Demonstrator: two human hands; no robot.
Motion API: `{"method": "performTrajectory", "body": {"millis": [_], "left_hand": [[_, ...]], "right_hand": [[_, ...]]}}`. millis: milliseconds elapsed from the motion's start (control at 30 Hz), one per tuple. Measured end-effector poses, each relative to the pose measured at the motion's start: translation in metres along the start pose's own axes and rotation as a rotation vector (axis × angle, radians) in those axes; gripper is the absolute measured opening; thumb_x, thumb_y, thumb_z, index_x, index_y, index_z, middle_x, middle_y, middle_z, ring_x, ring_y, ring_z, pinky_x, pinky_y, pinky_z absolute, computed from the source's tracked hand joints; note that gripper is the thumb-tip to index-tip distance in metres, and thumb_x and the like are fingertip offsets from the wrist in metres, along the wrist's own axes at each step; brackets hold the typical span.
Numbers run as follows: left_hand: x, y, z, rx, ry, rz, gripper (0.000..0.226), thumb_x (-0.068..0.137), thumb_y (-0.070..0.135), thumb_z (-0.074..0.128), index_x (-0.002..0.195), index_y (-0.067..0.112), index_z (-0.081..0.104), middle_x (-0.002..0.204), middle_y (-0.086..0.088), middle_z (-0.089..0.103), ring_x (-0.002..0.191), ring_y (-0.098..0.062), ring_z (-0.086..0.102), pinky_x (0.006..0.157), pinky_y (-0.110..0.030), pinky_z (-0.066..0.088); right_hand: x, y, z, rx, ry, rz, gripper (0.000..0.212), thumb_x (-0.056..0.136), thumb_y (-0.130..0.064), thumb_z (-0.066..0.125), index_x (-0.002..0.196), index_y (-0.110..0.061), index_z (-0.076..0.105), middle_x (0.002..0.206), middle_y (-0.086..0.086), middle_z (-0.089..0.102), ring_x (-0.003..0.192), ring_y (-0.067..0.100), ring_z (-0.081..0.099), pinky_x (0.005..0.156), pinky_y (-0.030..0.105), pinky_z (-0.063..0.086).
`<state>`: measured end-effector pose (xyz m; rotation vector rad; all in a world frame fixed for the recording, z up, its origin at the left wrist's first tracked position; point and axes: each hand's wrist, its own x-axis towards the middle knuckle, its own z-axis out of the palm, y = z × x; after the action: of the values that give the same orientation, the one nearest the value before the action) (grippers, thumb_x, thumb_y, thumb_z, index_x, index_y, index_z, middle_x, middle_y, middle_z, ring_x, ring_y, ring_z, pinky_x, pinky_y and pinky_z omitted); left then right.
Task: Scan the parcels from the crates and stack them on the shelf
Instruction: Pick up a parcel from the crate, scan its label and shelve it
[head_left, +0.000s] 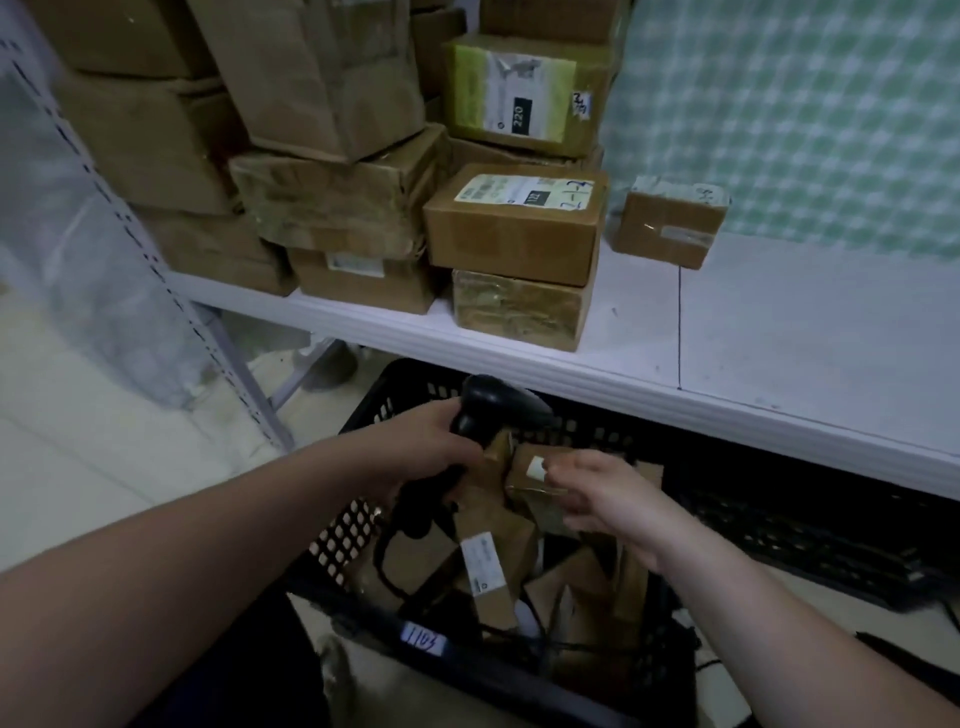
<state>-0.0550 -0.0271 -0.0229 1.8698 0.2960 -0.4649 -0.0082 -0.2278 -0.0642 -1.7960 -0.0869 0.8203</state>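
My left hand (426, 447) grips the handle of a black barcode scanner (493, 410), its head pointing right over the crate. My right hand (597, 493) holds a small brown parcel (530, 478) with a white sticker, just right of the scanner. Both are above a black plastic crate (358, 530) that holds several small cardboard parcels (493, 566). The white shelf (779, 338) runs behind the crate, with brown boxes stacked on its left half (514, 228).
A lone small box (670, 223) sits on the shelf against the green checked wall. A perforated white upright (130, 234) stands at the left. A second black crate (810, 535) lies under the shelf at the right. A cable runs from the scanner into the crate.
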Motion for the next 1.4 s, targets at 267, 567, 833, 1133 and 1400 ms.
{"method": "performTrajectory", "body": {"millis": [267, 567, 833, 1133, 1400], "left_hand": [[0.015, -0.05, -0.045, 0.032, 0.14, -0.086, 0.018, 0.081, -0.009, 0.057, 0.081, 0.008, 0.053, 0.053, -0.007, 0.055, 0.053, -0.024, 0.053, 0.052, -0.027, 0.046], [0.029, -0.067, -0.073, 0.271, 0.088, -0.066, 0.022, 0.076, -0.002, 0.063, 0.08, 0.017, 0.054, 0.061, -0.003, 0.058, 0.05, -0.016, 0.056, 0.052, -0.025, 0.046], [0.02, -0.068, -0.072, 0.293, 0.062, -0.029, 0.031, 0.076, 0.003, 0.068, 0.079, 0.029, 0.05, 0.068, -0.003, 0.06, 0.055, -0.016, 0.058, 0.051, -0.024, 0.047], [0.014, -0.071, -0.073, 0.265, 0.081, -0.027, 0.027, 0.077, 0.001, 0.068, 0.082, 0.023, 0.052, 0.066, 0.0, 0.058, 0.041, -0.005, 0.054, 0.043, -0.017, 0.043], [0.009, -0.062, -0.078, 0.239, 0.107, 0.025, 0.024, 0.076, 0.006, 0.071, 0.082, 0.023, 0.056, 0.078, 0.002, 0.061, 0.074, -0.014, 0.06, 0.064, -0.025, 0.046]], "right_hand": [[0.057, 0.068, 0.08, -0.784, -0.086, 0.309, 0.046, 0.09, -0.042, 0.058, 0.128, -0.018, 0.054, 0.121, 0.003, 0.059, 0.11, 0.02, 0.058, 0.083, 0.029, 0.04], [0.096, 0.117, 0.109, -1.053, 0.048, 0.449, 0.031, 0.093, -0.024, 0.056, 0.124, -0.018, 0.057, 0.125, 0.003, 0.06, 0.116, 0.022, 0.058, 0.086, 0.032, 0.049], [0.092, 0.122, 0.105, -0.927, -0.053, 0.471, 0.099, 0.071, -0.061, 0.07, 0.148, -0.016, 0.026, 0.141, 0.004, 0.049, 0.127, 0.023, 0.049, 0.099, 0.034, 0.046], [0.092, 0.126, 0.108, -0.882, 0.203, 0.419, 0.046, 0.09, -0.032, 0.058, 0.131, -0.016, 0.042, 0.119, 0.007, 0.059, 0.109, 0.025, 0.059, 0.085, 0.032, 0.052], [0.053, 0.084, 0.057, -0.153, 0.369, 0.16, 0.048, 0.083, -0.029, 0.07, 0.127, -0.023, 0.054, 0.1, -0.01, 0.057, 0.084, 0.011, 0.058, 0.067, 0.033, 0.055]]}}
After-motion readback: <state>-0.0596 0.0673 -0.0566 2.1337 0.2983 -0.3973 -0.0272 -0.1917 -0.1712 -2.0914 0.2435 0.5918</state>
